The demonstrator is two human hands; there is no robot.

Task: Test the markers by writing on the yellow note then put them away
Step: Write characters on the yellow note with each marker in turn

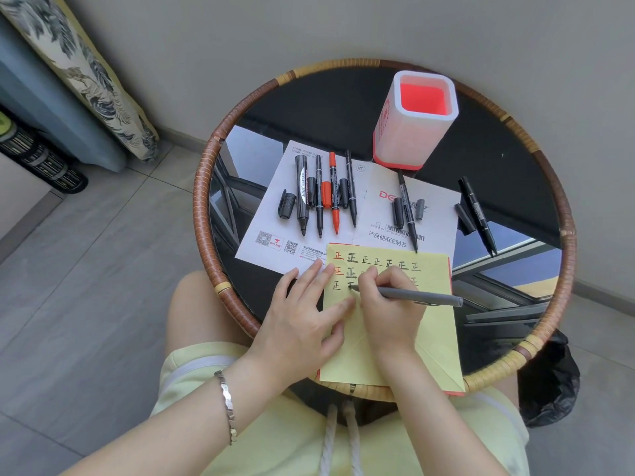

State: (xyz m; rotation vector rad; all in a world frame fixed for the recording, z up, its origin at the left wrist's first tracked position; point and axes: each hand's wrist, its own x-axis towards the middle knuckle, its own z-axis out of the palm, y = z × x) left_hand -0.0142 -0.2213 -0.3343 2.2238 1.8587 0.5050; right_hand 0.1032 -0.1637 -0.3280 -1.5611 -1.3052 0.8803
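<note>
The slim grey marker [422, 297] is gripped near its tip by the right hand [388, 304], nib on the thin yellow paper note [436, 338] at the near desk [309, 108] edge. Note judged light, slide-prone; pinned by the flat left hand [302, 314].

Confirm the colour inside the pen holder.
Red inside; the pen holder has a white rim. Head view.
</note>
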